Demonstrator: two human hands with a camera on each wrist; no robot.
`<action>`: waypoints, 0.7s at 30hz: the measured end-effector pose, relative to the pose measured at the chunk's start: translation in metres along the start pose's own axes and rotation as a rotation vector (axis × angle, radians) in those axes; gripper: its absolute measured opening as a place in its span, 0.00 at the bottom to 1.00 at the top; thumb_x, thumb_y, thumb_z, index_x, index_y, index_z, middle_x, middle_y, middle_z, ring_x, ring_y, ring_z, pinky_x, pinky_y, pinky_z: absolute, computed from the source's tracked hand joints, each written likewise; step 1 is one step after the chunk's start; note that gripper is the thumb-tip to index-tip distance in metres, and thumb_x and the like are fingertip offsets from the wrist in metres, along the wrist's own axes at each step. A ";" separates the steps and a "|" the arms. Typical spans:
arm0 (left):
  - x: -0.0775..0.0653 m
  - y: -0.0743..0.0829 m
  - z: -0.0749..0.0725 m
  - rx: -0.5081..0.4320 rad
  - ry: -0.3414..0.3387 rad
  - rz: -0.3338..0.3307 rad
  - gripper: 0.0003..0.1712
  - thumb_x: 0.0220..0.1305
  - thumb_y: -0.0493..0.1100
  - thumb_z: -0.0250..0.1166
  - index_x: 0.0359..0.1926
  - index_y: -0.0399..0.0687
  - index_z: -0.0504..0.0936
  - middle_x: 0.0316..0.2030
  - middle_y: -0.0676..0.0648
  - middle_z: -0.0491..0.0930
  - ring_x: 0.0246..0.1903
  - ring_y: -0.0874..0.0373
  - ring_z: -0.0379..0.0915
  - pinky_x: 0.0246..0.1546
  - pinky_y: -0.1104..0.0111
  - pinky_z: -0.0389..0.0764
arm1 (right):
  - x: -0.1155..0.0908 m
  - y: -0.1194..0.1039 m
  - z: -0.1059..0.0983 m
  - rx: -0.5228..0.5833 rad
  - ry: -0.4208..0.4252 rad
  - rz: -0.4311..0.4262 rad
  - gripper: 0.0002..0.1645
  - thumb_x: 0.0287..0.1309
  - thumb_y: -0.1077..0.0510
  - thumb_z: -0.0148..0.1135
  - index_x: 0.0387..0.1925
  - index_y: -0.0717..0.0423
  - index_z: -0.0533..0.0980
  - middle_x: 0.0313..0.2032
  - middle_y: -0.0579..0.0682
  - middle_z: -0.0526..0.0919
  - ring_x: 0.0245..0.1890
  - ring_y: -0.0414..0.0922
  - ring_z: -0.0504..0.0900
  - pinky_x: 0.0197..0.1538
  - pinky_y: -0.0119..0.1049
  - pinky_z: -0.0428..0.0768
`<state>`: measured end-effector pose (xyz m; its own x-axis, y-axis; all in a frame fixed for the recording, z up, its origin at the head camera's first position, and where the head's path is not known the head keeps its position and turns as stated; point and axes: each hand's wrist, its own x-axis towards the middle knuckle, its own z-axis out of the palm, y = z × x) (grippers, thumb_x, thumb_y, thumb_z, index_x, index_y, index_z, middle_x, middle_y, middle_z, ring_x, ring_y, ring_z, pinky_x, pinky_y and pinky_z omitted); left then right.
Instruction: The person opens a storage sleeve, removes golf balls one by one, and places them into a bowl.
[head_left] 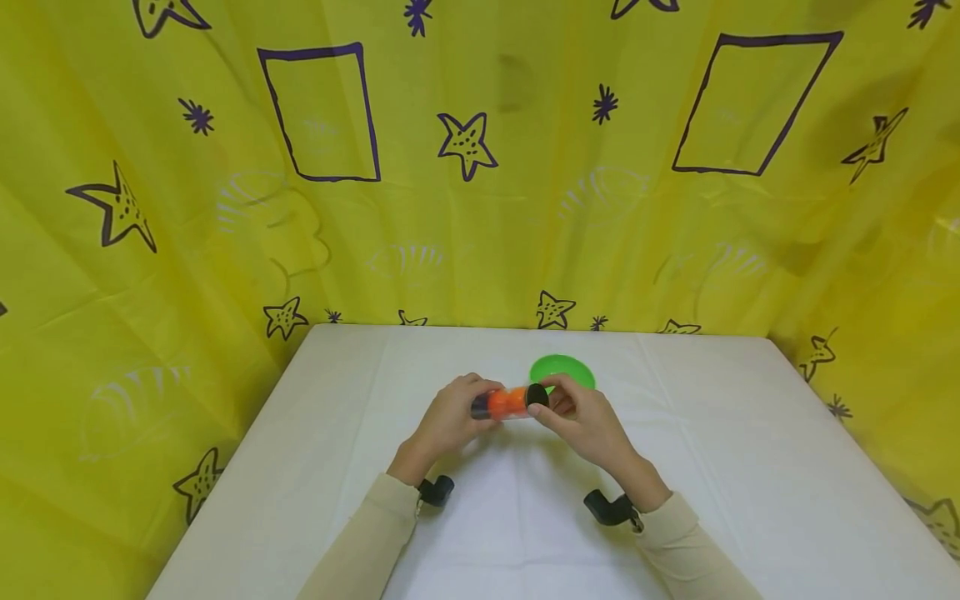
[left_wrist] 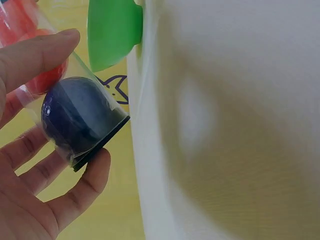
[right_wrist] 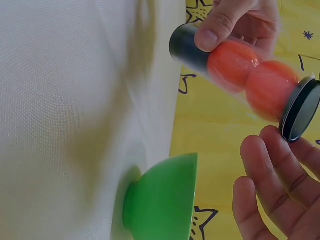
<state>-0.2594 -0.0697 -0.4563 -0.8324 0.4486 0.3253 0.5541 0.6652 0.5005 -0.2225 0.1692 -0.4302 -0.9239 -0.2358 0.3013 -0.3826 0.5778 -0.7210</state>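
A clear plastic tube [head_left: 512, 403] is held level above the white table. Inside it, two orange-red balls [right_wrist: 272, 89] and a dark ball [left_wrist: 77, 112] lie in a row. My left hand [head_left: 454, 410] grips the tube around the end with the dark ball. At the other end, my right hand [head_left: 591, 423] pinches the round black lid [right_wrist: 301, 111] between thumb and fingers. The lid sits over the tube's mouth; whether it is loose I cannot tell. Just behind the right hand stands a green bowl [head_left: 564, 368], its inside partly hidden in the head view.
The white-covered table [head_left: 517, 517] reaches back to a yellow curtain [head_left: 525, 233] with drawn stars and frames, which also hangs on both sides. A dark wrist-worn camera [head_left: 437, 491] sits below the left hand, and another camera [head_left: 606, 507] below the right.
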 end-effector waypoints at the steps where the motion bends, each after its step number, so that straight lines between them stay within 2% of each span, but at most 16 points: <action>1: 0.000 0.000 -0.001 0.004 0.000 0.001 0.29 0.53 0.44 0.80 0.57 0.51 0.84 0.47 0.48 0.83 0.50 0.51 0.78 0.56 0.54 0.81 | 0.000 0.000 0.000 -0.003 0.001 0.007 0.23 0.61 0.47 0.73 0.53 0.54 0.79 0.33 0.46 0.86 0.33 0.39 0.83 0.39 0.32 0.82; 9: 0.000 0.003 -0.004 0.044 -0.007 0.003 0.29 0.55 0.49 0.79 0.58 0.52 0.84 0.47 0.48 0.81 0.50 0.52 0.75 0.53 0.57 0.81 | 0.000 0.000 -0.002 -0.021 0.032 0.038 0.22 0.63 0.47 0.71 0.51 0.57 0.80 0.30 0.47 0.85 0.30 0.39 0.82 0.35 0.32 0.80; 17: 0.001 0.005 -0.006 0.075 -0.025 0.023 0.31 0.55 0.51 0.79 0.59 0.51 0.83 0.45 0.49 0.80 0.48 0.53 0.73 0.50 0.59 0.81 | 0.001 0.003 -0.005 -0.019 0.013 0.078 0.21 0.66 0.45 0.67 0.50 0.56 0.80 0.29 0.48 0.85 0.30 0.42 0.81 0.32 0.32 0.78; 21: 0.001 0.006 -0.008 0.068 -0.027 0.026 0.30 0.54 0.50 0.79 0.58 0.51 0.84 0.44 0.49 0.79 0.46 0.53 0.73 0.50 0.59 0.81 | 0.000 0.004 -0.007 -0.017 -0.003 0.073 0.19 0.66 0.47 0.67 0.50 0.55 0.80 0.29 0.47 0.84 0.30 0.41 0.80 0.34 0.32 0.78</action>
<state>-0.2564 -0.0697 -0.4468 -0.8176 0.4816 0.3157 0.5758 0.6917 0.4359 -0.2241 0.1764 -0.4285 -0.9493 -0.1952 0.2466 -0.3144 0.6070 -0.7299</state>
